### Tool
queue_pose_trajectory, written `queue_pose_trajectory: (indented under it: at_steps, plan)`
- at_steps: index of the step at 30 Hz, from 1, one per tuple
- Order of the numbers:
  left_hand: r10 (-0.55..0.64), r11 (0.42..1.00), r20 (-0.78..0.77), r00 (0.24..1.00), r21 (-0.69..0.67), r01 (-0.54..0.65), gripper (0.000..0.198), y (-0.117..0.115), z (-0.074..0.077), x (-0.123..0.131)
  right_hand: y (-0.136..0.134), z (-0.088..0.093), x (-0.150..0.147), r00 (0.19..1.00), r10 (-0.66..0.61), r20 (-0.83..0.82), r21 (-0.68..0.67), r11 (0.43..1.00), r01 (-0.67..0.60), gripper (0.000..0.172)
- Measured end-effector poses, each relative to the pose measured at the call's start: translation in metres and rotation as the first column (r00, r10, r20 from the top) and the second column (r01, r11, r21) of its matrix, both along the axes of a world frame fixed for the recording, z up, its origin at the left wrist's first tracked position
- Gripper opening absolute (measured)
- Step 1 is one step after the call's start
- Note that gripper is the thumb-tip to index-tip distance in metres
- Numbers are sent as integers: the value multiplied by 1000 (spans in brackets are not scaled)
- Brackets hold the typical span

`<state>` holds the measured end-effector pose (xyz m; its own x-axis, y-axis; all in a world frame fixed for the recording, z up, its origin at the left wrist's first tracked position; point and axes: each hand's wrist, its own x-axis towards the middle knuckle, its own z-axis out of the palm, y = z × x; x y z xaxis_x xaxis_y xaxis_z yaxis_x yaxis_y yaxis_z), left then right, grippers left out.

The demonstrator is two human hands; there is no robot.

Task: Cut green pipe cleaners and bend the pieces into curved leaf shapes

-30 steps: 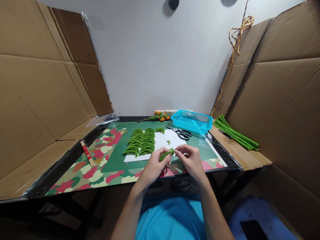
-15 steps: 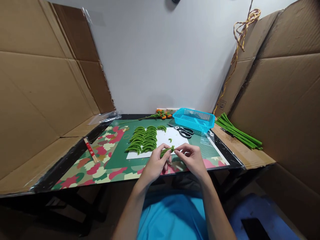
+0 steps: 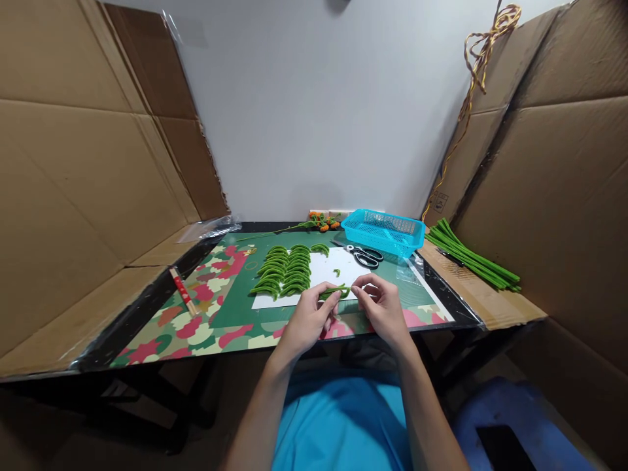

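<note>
My left hand is closed on a bent green pipe cleaner piece, pinching its left end over the near part of the table. My right hand is just to its right, fingers curled in a pinch near the piece's right end; whether they touch it I cannot tell. Beyond the hands, two rows of curved green pipe cleaner pieces lie partly on a white paper sheet. A tiny green scrap rests on the paper.
Scissors and a blue plastic basket sit at the back right. A bundle of long green stems lies on cardboard to the right. A small orange-flower sprig is at the back, a chopstick packet on the left of the camouflage mat.
The green piece in my left hand has been lowered and turned from tilted up to nearly level. Both hands shifted slightly forward over the table edge; the view tilted a little.
</note>
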<state>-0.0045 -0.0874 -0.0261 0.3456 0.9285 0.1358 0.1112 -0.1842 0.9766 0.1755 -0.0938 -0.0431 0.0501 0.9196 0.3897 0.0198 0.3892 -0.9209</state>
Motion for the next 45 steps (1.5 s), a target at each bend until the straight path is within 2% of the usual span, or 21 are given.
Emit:
queue_pose_trajectory:
  at_steps: [3, 8, 17, 21, 30, 45]
  plan:
    - [15, 1000, 54, 998, 4, -15, 41, 2, -1, 0, -1, 0, 0, 1000, 24, 14, 12, 1000, -25, 24]
    - [98, 992, 105, 990, 65, -105, 43, 4, -4, -1, -4, 1, -1, 993, 103, 61, 11, 995, -104, 22]
    - [88, 994, 137, 987, 53, -96, 40, 2, -5, 0, -4, 2, 0, 992, 106, 61, 35, 993, -108, 21]
    - [72, 997, 65, 995, 25, -74, 41, 0, -2, 0, -4, 3, 1, 992, 98, 76, 38, 994, -101, 22]
    - [2, 995, -129, 992, 104, 11, 30, -3, 3, 1, -3, -2, 1, 990, 83, 113, 47, 995, -89, 20]
    - [14, 999, -69, 998, 51, -11, 39, -3, 2, 2, -2, -2, 0, 987, 56, 150, 58, 996, -65, 21]
